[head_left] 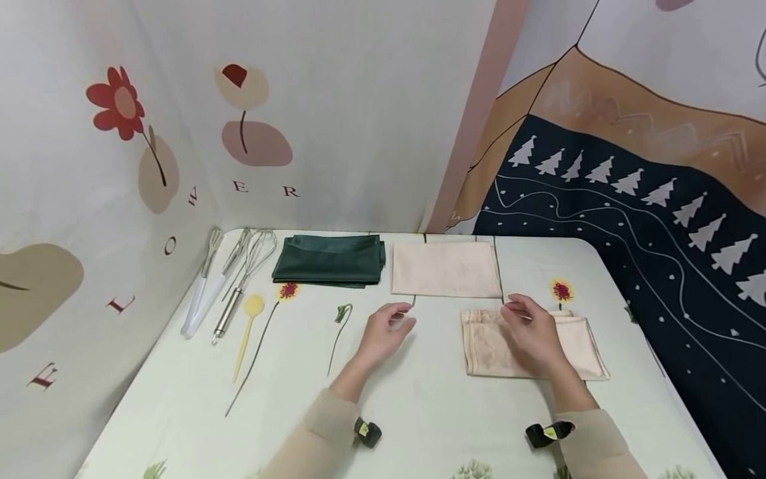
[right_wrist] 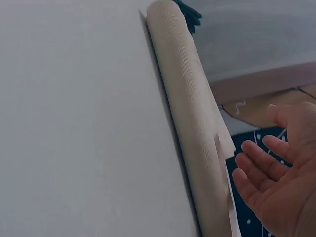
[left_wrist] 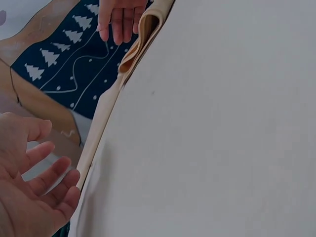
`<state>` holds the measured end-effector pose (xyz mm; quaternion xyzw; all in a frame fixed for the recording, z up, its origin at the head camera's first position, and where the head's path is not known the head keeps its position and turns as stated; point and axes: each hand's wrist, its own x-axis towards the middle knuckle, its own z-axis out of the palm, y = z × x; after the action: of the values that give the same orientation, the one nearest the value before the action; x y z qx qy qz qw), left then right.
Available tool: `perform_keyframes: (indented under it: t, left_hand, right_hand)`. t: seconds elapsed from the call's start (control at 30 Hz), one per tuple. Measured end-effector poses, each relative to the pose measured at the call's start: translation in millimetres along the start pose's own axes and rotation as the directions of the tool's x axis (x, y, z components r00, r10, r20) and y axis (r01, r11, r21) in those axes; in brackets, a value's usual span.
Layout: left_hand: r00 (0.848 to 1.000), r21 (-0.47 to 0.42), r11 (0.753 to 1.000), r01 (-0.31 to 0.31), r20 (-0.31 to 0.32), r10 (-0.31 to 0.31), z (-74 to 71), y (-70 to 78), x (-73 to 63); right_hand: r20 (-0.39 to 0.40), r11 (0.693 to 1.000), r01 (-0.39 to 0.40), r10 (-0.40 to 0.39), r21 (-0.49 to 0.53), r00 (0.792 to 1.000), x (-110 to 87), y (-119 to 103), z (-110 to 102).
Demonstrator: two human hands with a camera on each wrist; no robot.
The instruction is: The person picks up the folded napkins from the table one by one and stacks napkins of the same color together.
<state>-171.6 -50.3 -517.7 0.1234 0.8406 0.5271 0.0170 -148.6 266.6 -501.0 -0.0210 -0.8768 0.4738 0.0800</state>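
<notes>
My left hand hovers above the middle of the table, fingers loosely bent and holding nothing. Over a folded beige cloth at the right is my right hand, its fingers relaxed and nothing gripped. In the right wrist view, a gap shows between the right hand and the cloth's rounded folded edge. A second folded beige cloth lies flat farther back, beyond both hands. Beside it on the left is a folded dark green cloth. The left wrist view shows the left hand's fingers spread.
Left on the white-covered table lie a whisk, white-handled utensils and a yellow spoon. Printed flowers mark the cover. A pale curtain rises behind, and a dark tree-patterned one hangs at the right.
</notes>
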Motion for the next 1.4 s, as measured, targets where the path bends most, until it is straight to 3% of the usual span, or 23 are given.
perform_keyframes:
  t: [0.2, 0.4, 0.5, 0.73, 0.83, 1.03, 1.23, 1.3, 1.4]
  left_hand:
    - [0.999, -0.017, 1.000, -0.007, 0.041, 0.007, 22.8, 6.6, 0.4]
    - [0.995, -0.015, 1.000, 0.012, 0.102, -0.010, 41.4, 13.0, -0.4]
    - [0.993, -0.023, 0.999, 0.023, 0.115, -0.020, 46.9, 17.3, -0.8]
    - [0.989, -0.044, 0.999, 0.030, 0.149, -0.023, 60.1, 23.8, 1.2]
    - [0.986, -0.057, 0.998, 0.031, 0.166, -0.021, 65.2, 27.1, 2.3]
    - [0.976, -0.079, 0.995, 0.053, 0.216, -0.035, 74.1, 33.5, 5.7]
    - [0.958, -0.111, 0.984, 0.136, 0.267, -0.102, 78.9, 41.0, 12.9]
    - [0.943, -0.171, 0.963, 0.209, 0.297, -0.152, 79.6, 43.5, 16.5]
    - [0.908, -0.304, 0.890, 0.341, 0.350, -0.228, 80.1, 45.8, 21.2]
  right_hand:
    - [-0.062, 0.998, 0.001, -0.004, -0.060, 0.998, -5.9, 21.1, -22.7]
    - [-0.097, 0.980, 0.017, -0.037, -0.199, 0.995, -16.8, 37.6, -52.0]
    - [-0.129, 0.970, -0.029, -0.003, -0.242, 0.992, -22.6, 42.5, -64.2]
    - [-0.193, 0.961, -0.187, 0.148, -0.206, 0.970, -30.8, 52.6, -84.9]
    - [-0.167, 0.943, -0.255, 0.222, -0.213, 0.961, -32.2, 56.4, -93.6]
    - [-0.077, 0.874, -0.387, 0.382, -0.295, 0.921, -30.1, 60.5, -112.5]
    - [0.030, 0.851, -0.409, 0.443, -0.329, 0.896, -24.9, 61.9, -123.9]
    - [0.079, 0.855, -0.399, 0.447, -0.330, 0.891, -21.8, 62.1, -125.3]
    - [0.139, 0.868, -0.386, 0.444, -0.313, 0.885, -17.5, 63.2, -126.1]
